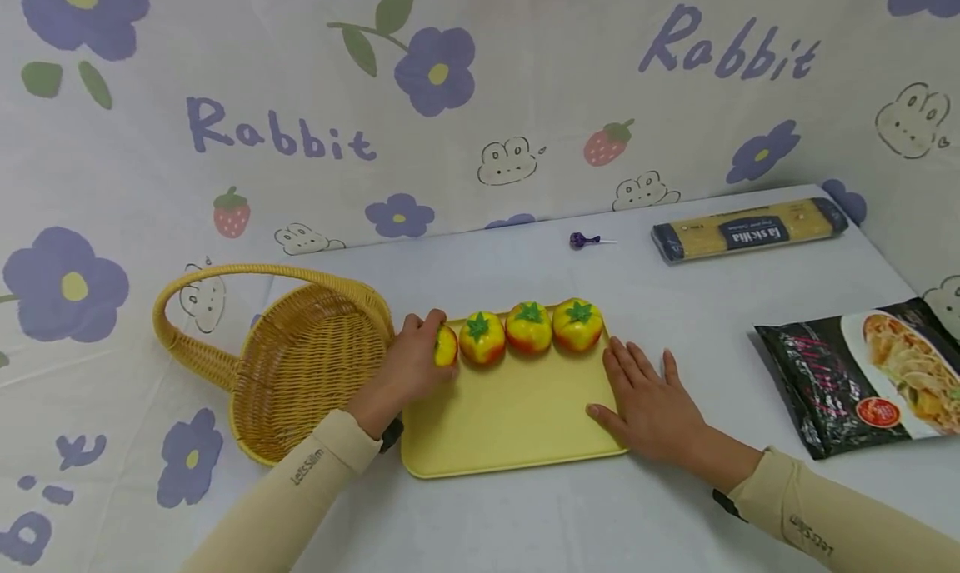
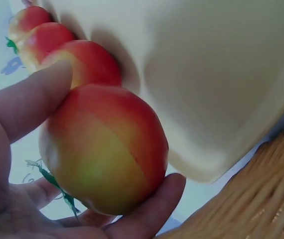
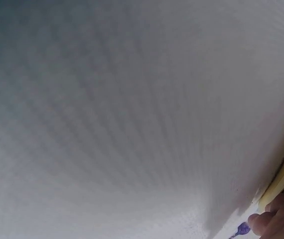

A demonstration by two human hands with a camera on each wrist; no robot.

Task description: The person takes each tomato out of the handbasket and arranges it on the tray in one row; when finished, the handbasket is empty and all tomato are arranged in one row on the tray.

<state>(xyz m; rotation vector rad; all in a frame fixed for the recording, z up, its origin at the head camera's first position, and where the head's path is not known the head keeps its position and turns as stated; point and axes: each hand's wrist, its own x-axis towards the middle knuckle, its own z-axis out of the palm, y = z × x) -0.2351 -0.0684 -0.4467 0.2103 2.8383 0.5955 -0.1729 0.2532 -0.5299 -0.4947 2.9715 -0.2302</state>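
Observation:
A row of yellow-and-red tomatoes (image 1: 528,330) with green star-shaped tops lies along the far edge of a pale yellow tray (image 1: 517,423). My left hand (image 1: 414,358) grips the leftmost tomato (image 2: 104,149) at the tray's far left corner, thumb on one side and fingers curled round the other. In the left wrist view this tomato sits beside the others, its leafy top turned away. My right hand (image 1: 656,406) lies with fingers straight against the tray's right edge. The right wrist view catches only a bit of that hand (image 3: 276,219) and the tray rim.
Left of the tray a wicker basket (image 1: 243,415) with a tall handle tilts toward me. A purple-wrapped lollipop (image 1: 579,241) lies at the back. On the right are a pack of spaghetti (image 1: 750,230) and a black food bag (image 1: 825,390). Patterned cloth hangs behind.

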